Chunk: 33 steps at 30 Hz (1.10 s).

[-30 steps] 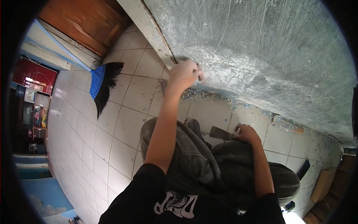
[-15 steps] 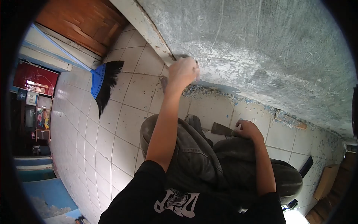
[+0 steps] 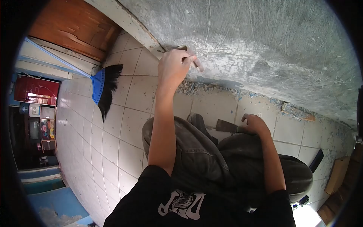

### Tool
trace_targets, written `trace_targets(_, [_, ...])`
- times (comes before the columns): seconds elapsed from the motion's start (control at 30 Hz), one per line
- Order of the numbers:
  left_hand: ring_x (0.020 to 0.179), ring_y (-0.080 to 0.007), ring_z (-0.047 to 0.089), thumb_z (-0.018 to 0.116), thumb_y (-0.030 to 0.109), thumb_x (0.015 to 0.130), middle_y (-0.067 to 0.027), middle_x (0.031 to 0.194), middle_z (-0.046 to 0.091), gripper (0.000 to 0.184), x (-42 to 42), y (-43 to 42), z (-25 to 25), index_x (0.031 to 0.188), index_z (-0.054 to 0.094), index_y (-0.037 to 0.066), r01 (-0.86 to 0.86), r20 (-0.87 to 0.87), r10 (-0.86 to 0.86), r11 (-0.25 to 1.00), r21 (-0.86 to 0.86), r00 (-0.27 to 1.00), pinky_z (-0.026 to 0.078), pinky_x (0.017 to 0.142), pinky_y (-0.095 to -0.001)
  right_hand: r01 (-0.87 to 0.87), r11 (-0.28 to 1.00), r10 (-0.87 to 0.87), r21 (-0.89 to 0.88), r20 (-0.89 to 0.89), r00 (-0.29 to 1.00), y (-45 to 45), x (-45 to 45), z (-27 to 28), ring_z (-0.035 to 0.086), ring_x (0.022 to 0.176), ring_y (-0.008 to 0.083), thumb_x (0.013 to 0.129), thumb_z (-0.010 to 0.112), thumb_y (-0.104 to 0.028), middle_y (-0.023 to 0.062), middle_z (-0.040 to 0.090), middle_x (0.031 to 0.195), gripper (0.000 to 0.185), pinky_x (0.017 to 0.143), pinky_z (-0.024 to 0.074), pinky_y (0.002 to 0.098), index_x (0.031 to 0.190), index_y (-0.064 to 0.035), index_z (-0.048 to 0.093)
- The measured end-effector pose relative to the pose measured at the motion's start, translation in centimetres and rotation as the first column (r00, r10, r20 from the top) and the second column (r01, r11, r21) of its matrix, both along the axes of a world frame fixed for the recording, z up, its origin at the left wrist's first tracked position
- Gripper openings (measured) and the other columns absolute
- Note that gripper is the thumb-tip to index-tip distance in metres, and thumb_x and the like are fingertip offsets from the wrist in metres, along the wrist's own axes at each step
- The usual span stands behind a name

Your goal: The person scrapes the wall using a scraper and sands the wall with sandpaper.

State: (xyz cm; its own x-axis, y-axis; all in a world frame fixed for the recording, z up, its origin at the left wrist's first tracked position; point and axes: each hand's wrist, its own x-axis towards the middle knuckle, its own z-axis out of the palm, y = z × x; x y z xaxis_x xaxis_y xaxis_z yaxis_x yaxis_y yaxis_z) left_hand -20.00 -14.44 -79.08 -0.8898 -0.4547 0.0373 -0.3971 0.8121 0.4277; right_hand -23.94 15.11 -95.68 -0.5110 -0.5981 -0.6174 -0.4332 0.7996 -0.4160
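My left hand [image 3: 174, 68] is closed around a thin, folded greyish-brown sheet that looks like sandpaper [image 3: 197, 64], held against the low part of the grey wall [image 3: 257, 45] beside the door frame. White dust coats the fingers, and the wall around them is scuffed pale. By my right knee, my right hand [image 3: 255, 124] grips the handle of a putty knife [image 3: 227, 126]. Its wide, dull blade points left over my leg, clear of the wall. Paint flakes [image 3: 204, 87] lie along the wall's foot.
A blue broom [image 3: 99, 85] with black bristles stands on the tiled floor [image 3: 136, 98] at left. A wooden door [image 3: 75, 28] is at upper left. Toward the right are a dark flat object [image 3: 316, 160] and a cardboard box [image 3: 337, 175]. Shelves [image 3: 47, 121] line the far left.
My left hand has turned slightly at the wall, and more of the sheet shows beside its fingers. The right hand keeps its hold on the putty knife. The view has shifted a little.
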Motion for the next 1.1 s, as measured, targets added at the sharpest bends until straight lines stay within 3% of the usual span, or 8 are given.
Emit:
trace_targets(0.17, [0.056,-0.0240,0.058,0.057,0.018,0.078,-0.0090,0.060,0.061,0.019,0.0,-0.1,-3.7,0.064,0.069,0.014,0.036,0.066,-0.024,0.983,-0.178,0.998,0.045,0.056,-0.0366,-0.008,1.000,0.008,-0.004,0.001,1.000,-0.3,0.0,0.5,0.055,0.102,0.0283,0.071,0.064,-0.031,0.0130,0.061,0.104,0.035,0.087,0.0440,0.0380,0.098,-0.0101,0.060])
trace_targets(0.33, [0.063,-0.0292,0.059,0.059,0.018,0.077,-0.0111,0.065,0.061,0.015,0.6,0.3,0.7,0.070,0.068,0.010,-0.055,-0.154,0.049,0.998,-0.035,0.987,0.045,0.059,-0.0382,-0.029,0.999,0.028,-0.024,-0.043,0.999,-0.2,0.0,0.4,0.059,0.091,0.0283,0.072,0.065,-0.032,0.0135,0.063,0.092,0.038,0.081,0.0463,0.0373,0.101,-0.0080,0.060])
trace_targets(0.5, [0.063,-0.0280,0.059,0.057,0.017,0.078,-0.0103,0.065,0.061,0.015,0.4,0.2,-3.0,0.070,0.069,0.013,-0.003,-0.026,-0.001,0.991,-0.134,1.000,0.046,0.062,-0.0387,-0.042,0.997,0.039,-0.065,-0.053,0.998,-0.1,0.1,-0.4,0.059,0.091,0.0284,0.073,0.064,-0.031,0.0137,0.062,0.092,0.036,0.081,0.0463,0.0374,0.101,-0.0087,0.059])
trace_targets(0.7, [0.055,-0.0237,0.057,0.053,0.016,0.080,-0.0055,0.061,0.061,0.023,0.7,0.7,2.0,0.064,0.069,0.017,-0.026,-0.033,0.026,1.000,0.008,0.999,0.047,0.061,-0.0350,-0.021,0.998,0.017,-0.054,-0.062,0.998,0.2,0.1,-0.3,0.057,0.095,0.0285,0.073,0.063,-0.028,0.0134,0.061,0.098,0.033,0.083,0.0451,0.0380,0.100,-0.0090,0.059])
trace_targets(0.77, [0.055,-0.0231,0.057,0.056,0.018,0.081,-0.0070,0.064,0.062,0.022,-0.1,-0.4,-2.0,0.063,0.068,0.014,-0.012,0.016,0.011,0.995,0.098,1.000,0.047,0.061,-0.0357,-0.036,0.996,0.029,-0.076,-0.094,0.995,-0.1,0.0,-0.2,0.059,0.091,0.0282,0.074,0.065,-0.028,0.0134,0.062,0.092,0.033,0.081,0.0459,0.0378,0.100,-0.0087,0.059])
trace_targets(0.87, [0.055,-0.0235,0.058,0.062,0.022,0.080,-0.0081,0.064,0.063,0.020,-0.8,-0.3,-4.9,0.064,0.067,0.010,0.023,0.106,-0.007,0.989,-0.143,0.994,0.046,0.059,-0.0361,-0.025,0.999,0.023,-0.042,-0.050,0.998,-0.1,0.0,0.1,0.059,0.090,0.0282,0.074,0.065,-0.028,0.0133,0.062,0.091,0.033,0.080,0.0458,0.0377,0.100,-0.0087,0.059])
trace_targets(1.0, [0.064,-0.0298,0.061,0.061,0.019,0.079,-0.0105,0.061,0.060,0.015,0.8,1.8,3.2,0.068,0.069,0.012,0.007,-0.096,-0.004,0.999,0.031,0.995,0.047,0.063,-0.0393,-0.016,0.997,0.009,-0.076,-0.091,0.996,0.1,0.0,-0.1,0.059,0.090,0.0285,0.074,0.065,-0.029,0.0138,0.062,0.092,0.033,0.080,0.0458,0.0380,0.100,-0.0088,0.059])
trace_targets(1.1, [0.061,-0.0295,0.060,0.058,0.015,0.078,-0.0101,0.063,0.061,0.014,-0.4,0.3,-2.7,0.069,0.069,0.013,0.018,0.055,-0.010,0.989,-0.147,0.998,0.047,0.062,-0.0376,-0.024,0.999,0.022,-0.035,-0.059,0.998,-0.3,-0.2,0.1,0.058,0.094,0.0290,0.073,0.064,-0.030,0.0140,0.061,0.097,0.034,0.083,0.0453,0.0386,0.099,-0.0091,0.060])
